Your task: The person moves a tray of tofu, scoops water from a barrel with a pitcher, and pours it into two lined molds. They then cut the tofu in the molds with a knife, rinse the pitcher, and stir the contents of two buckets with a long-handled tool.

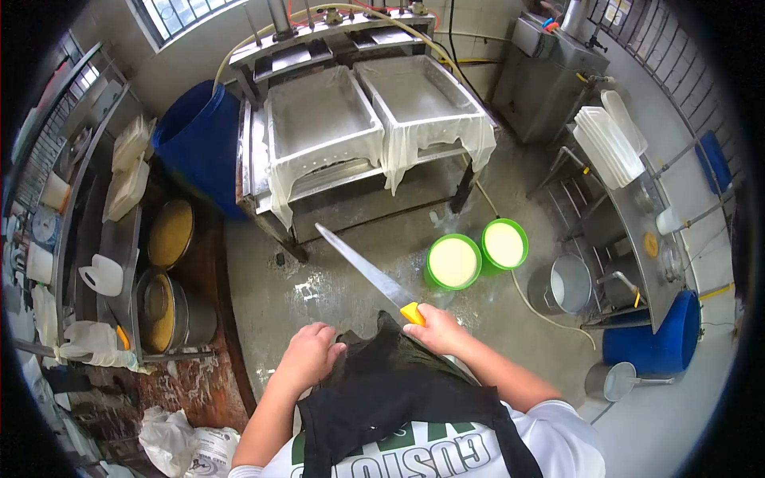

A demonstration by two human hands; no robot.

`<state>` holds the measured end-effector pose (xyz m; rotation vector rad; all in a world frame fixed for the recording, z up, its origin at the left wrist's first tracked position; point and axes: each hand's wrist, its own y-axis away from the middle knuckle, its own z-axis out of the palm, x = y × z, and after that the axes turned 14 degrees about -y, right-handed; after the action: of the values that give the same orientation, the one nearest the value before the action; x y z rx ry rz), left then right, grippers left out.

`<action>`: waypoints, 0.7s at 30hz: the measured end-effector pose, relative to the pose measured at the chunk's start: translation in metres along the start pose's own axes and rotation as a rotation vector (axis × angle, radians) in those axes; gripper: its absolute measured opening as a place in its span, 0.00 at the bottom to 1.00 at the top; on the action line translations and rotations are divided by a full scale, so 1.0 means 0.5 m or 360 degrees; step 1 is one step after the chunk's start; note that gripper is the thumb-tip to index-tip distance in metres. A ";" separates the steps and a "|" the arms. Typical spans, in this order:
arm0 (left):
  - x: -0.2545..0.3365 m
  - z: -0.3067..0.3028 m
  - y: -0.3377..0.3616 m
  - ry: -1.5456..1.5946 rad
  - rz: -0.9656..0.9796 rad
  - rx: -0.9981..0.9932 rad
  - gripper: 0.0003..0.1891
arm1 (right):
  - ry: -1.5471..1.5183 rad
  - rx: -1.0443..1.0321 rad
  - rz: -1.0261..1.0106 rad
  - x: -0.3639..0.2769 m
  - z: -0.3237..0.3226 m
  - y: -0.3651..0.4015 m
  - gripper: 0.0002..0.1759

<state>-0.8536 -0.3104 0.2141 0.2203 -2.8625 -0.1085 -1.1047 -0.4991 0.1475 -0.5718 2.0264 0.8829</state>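
Note:
My right hand [437,328] is closed round the yellow handle of a long knife [362,265], whose blade points up and to the left over the wet floor. My left hand [312,354] is beside the black apron [398,390], its fingers curled; whether they pinch the cloth cannot be made out. Beyond the blade's tip stand two cloth-lined metal trays, one on the left [327,149] and one on the right [430,125], side by side on a metal stand.
Two green buckets [453,262] [504,244] of pale yellow contents stand on the floor ahead, a hose beside them. Blue barrels [195,151] [653,338] stand left and right. Metal pots [191,315] are at left, a sink counter [637,239] at right.

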 end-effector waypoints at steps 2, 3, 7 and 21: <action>0.011 0.006 0.006 0.0100 -0.0076 -0.0162 0.18 | 0.0026 -0.0189 0.0008 -0.001 0.002 0.000 0.27; 0.019 0.008 0.010 0.0191 -0.0133 -0.0312 0.18 | 0.0028 -0.0209 0.0015 -0.009 0.003 0.002 0.27; 0.036 0.040 0.032 0.0359 -0.0226 -0.0104 0.16 | -0.0075 -0.0240 -0.0177 -0.016 0.023 -0.004 0.27; -0.010 0.010 0.009 0.0587 -0.0388 0.0097 0.22 | -0.1344 -0.0894 -0.0390 -0.176 0.193 -0.096 0.25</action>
<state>-0.8508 -0.3048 0.2084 0.5416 -2.4645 -0.0237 -0.9752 -0.4503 0.1634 -0.5909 0.9272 1.2742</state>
